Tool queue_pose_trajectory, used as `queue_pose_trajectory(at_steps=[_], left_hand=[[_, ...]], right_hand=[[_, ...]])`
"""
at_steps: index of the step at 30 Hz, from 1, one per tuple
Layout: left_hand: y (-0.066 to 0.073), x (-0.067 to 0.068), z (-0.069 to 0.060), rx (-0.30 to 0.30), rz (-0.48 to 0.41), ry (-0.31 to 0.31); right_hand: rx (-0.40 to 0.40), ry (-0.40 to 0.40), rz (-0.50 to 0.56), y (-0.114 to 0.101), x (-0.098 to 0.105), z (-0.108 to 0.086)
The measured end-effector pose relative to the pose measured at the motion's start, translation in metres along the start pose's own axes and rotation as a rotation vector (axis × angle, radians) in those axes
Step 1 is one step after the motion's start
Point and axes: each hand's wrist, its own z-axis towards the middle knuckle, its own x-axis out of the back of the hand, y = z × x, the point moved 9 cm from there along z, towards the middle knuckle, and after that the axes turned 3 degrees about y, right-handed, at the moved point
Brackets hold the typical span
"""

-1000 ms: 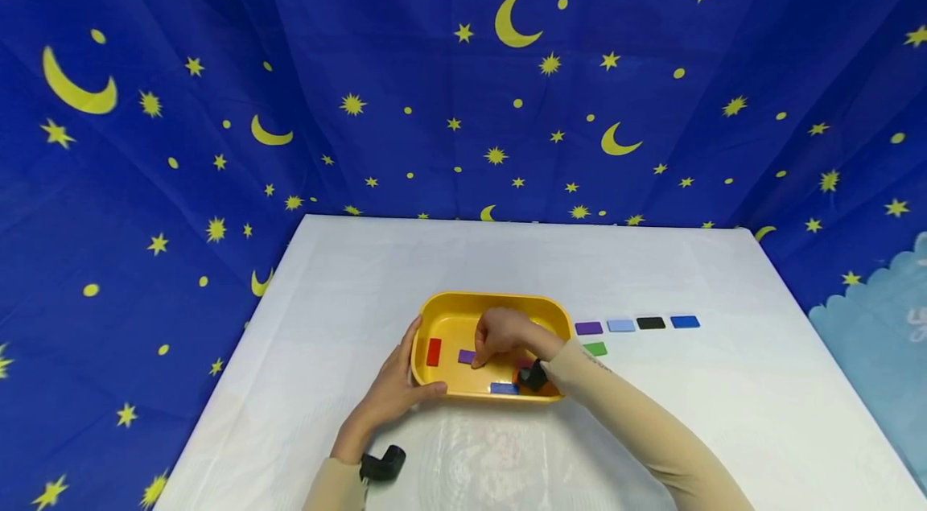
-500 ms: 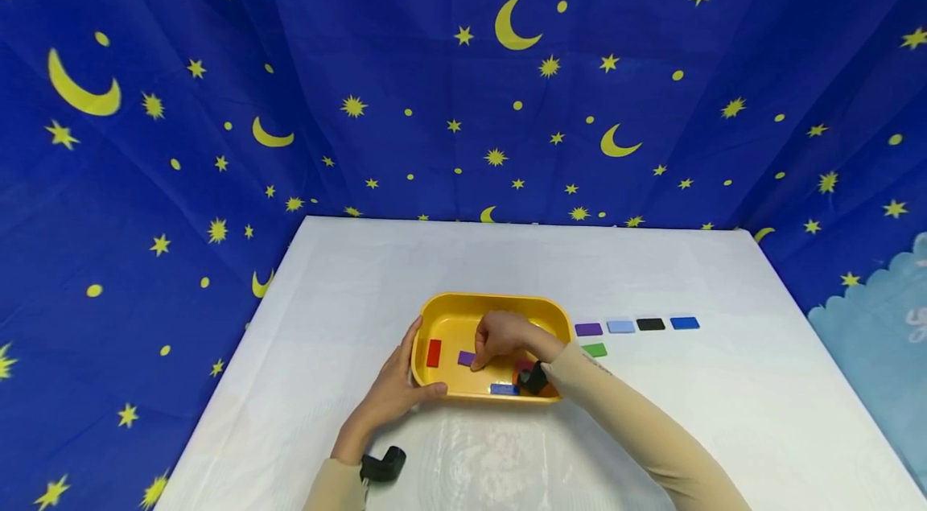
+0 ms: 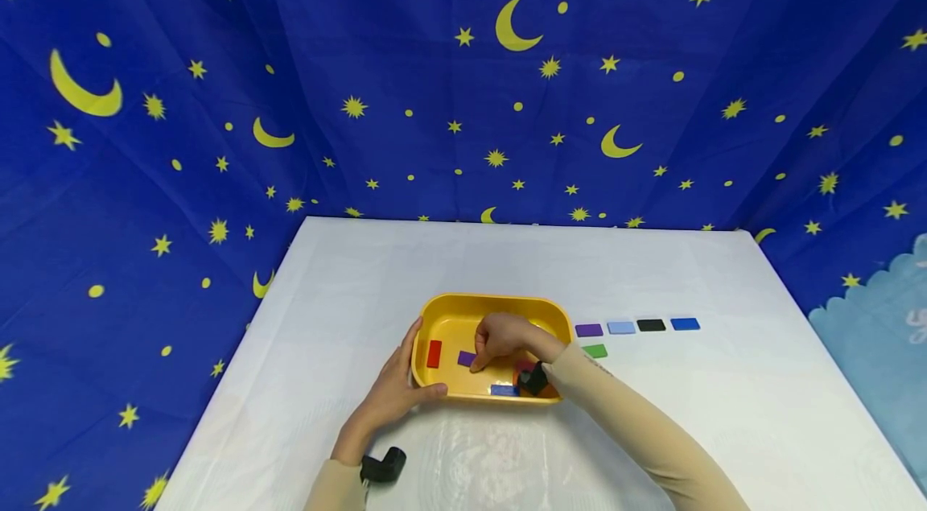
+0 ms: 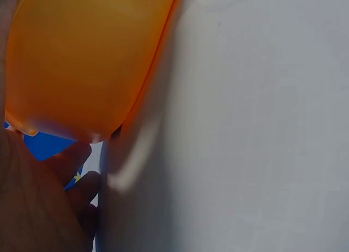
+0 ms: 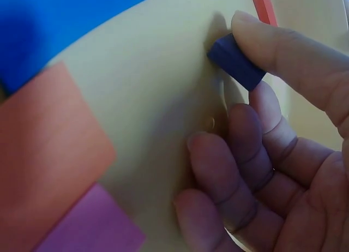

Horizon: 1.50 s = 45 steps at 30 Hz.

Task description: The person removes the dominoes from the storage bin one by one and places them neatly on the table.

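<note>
A yellow tray [image 3: 452, 392] stands on the white table. My left hand [image 3: 394, 390] holds its left end, thumb on the near rim and fingers along the outer side; the left wrist view shows that hand [image 4: 49, 192] against the tray's orange-looking wall [image 4: 82, 61]. Inside the tray my right hand [image 3: 500, 336] pinches a purple block [image 3: 466, 358] between thumb and finger. In the right wrist view this block [image 5: 237, 61] looks dark blue, held by the right hand [image 5: 272, 154] with the other fingers curled. A red block [image 3: 434, 353] lies at the tray's left.
A blue block [image 3: 504, 389] lies by the tray's near wall; orange [image 5: 49, 148] and pink [image 5: 92, 222] blocks show in the right wrist view. Right of the tray lie purple [image 3: 589, 330], light blue [image 3: 620, 327], black [image 3: 651, 325], blue [image 3: 685, 323] and green [image 3: 595, 351] blocks.
</note>
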Motion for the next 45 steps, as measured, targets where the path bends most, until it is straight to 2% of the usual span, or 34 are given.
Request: queue_pose_trajectory(at_steps=[14, 21, 29, 34, 38, 45], left_hand=[[-0.001, 0.000, 0.000, -0.007, 0.010, 0.002], [-0.001, 0.000, 0.000, -0.003, 0.005, 0.004], [0.001, 0.000, 0.001, -0.022, 0.007, 0.008], [0.000, 0.000, 0.001, -0.026, 0.008, 0.008], [0.001, 0.000, 0.001, -0.032, 0.011, 0.009], [-0.001, 0.000, 0.001, -0.034, 0.016, 0.010]], right_hand=[[0.086, 0.018, 0.085, -0.003, 0.006, -0.003], [0.036, 0.027, 0.245, 0.001, 0.011, -0.007], [0.094, 0.075, 0.236, 0.000, 0.020, -0.010], [0.121, 0.080, 0.280, 0.001, 0.023, -0.015], [0.108, 0.087, 0.322, 0.003, 0.029, -0.021], [0.092, 0.154, 0.347, 0.013, 0.044, -0.032]])
